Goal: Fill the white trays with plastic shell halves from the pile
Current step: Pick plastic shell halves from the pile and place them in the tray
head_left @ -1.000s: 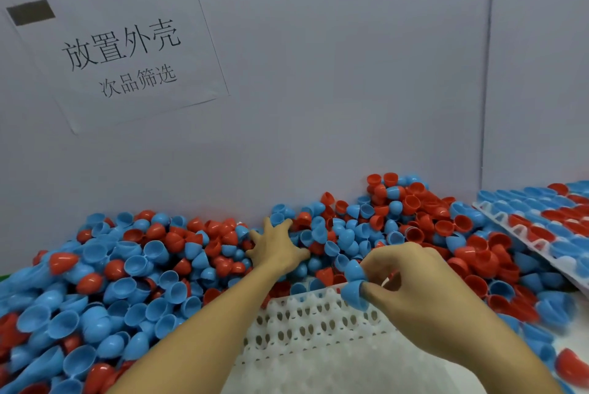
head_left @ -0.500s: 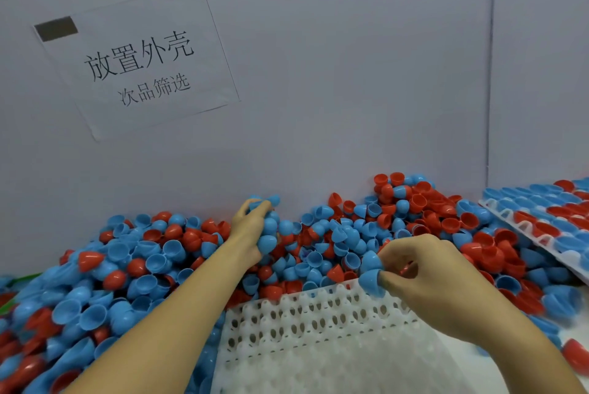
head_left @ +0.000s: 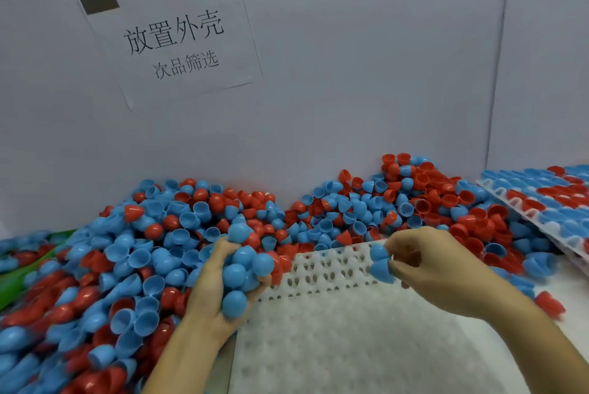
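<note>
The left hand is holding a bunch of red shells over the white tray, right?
Not quite. In the head view the left hand holds a bunch of blue shells, not red ones, over the edge of the white tray.

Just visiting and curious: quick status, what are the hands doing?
Left hand holds blue shells. Right hand pinches two blue shell halves over the empty white tray. Nothing blocking.

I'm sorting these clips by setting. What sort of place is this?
Probably a factory assembly or sorting station. A big pile of red and blue shell halves lies against a plain partition, a printed Chinese sign is stuck above it, and a filled tray sits beside an empty white tray.
</note>
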